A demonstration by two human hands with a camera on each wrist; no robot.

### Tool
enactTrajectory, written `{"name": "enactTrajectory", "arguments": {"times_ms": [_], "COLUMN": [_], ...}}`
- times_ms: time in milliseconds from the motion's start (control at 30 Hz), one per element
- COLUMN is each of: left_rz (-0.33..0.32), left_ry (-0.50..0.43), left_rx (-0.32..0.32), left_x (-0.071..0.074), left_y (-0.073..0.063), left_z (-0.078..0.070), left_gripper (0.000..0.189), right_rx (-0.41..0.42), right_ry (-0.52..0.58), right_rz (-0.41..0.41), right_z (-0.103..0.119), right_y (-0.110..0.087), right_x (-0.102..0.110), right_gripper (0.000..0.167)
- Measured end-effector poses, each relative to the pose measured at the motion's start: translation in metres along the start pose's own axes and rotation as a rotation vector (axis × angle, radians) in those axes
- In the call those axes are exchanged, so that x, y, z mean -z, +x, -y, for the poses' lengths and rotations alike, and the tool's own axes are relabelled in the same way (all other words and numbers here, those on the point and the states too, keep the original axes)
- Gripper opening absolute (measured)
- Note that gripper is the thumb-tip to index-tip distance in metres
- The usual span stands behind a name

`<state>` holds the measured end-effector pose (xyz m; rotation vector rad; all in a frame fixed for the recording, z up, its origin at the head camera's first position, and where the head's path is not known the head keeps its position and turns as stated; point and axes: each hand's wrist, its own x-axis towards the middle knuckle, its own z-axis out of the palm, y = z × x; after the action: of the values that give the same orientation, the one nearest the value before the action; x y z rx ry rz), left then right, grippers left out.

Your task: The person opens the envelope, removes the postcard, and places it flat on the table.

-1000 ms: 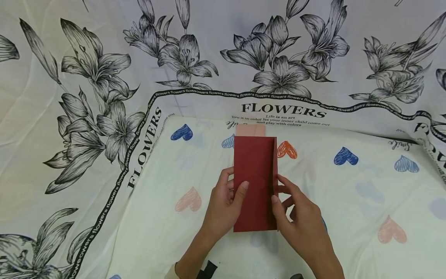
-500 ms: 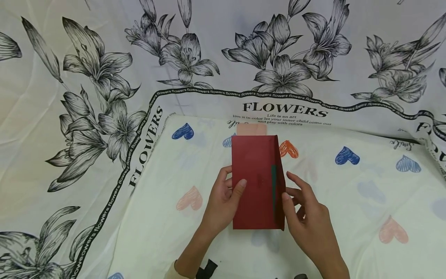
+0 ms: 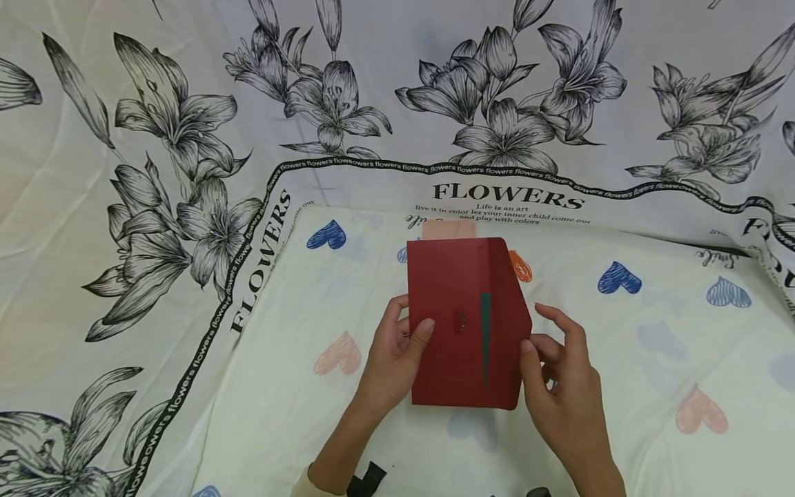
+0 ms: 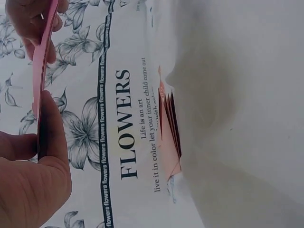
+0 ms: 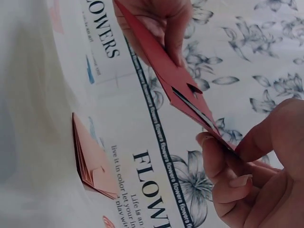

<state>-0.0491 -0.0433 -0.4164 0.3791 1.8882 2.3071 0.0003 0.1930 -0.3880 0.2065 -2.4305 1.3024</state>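
Observation:
A red paper envelope (image 3: pixel 444 283) is held up over the heart-print cloth. My left hand (image 3: pixel 390 359) grips its left edge, thumb on the front and fingers behind. The pointed flap (image 3: pixel 511 304) is folded out to the right, with its tip pinched between thumb and fingers of my right hand (image 3: pixel 562 393). Something green (image 3: pixel 485 331) shows as a narrow strip in the envelope's opening. A small slit (image 3: pixel 461 321) marks the front panel. In the right wrist view the envelope (image 5: pixel 178 78) stretches between both hands, tilted.
Behind the envelope a stack of pink envelopes (image 3: pixel 448 229) lies on the cream heart-print cloth (image 3: pixel 621 359); the left wrist view shows several folded layers (image 4: pixel 169 137) there. A white flower-print cloth (image 3: pixel 373 41) spreads beyond. A black piece (image 3: pixel 366 480) is by my left wrist.
The flap has swung out to the right, with my right hand moving right along with it. The green strip and the slit have come into view. My left hand stays nearly still.

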Motion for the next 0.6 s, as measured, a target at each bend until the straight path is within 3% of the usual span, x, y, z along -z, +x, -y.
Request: {"name": "enactTrajectory", "arguments": {"times_ms": [233, 400, 600], "left_rz": [0.004, 0.008, 0.036], "left_ry": [0.002, 0.014, 0.021], "left_rx": [0.007, -0.006, -0.007], "left_x": [0.0007, 0.0011, -0.0022], "left_y": [-0.0005, -0.0016, -0.0040], "left_z": [-0.0024, -0.0036, -0.0042], "left_gripper": [0.040, 0.037, 0.036], "right_rx": [0.039, 0.046, 0.053], "right_ry": [-0.035, -0.073, -0.035], "right_rz": [-0.042, -0.053, -0.039], "right_z": [-0.0033, -0.0054, -0.0065], "right_y": [0.0023, 0.0038, 0.0059], "right_x": [-0.0035, -0.0059, -0.0091], "right_gripper": [0.029, 0.028, 0.018]}}
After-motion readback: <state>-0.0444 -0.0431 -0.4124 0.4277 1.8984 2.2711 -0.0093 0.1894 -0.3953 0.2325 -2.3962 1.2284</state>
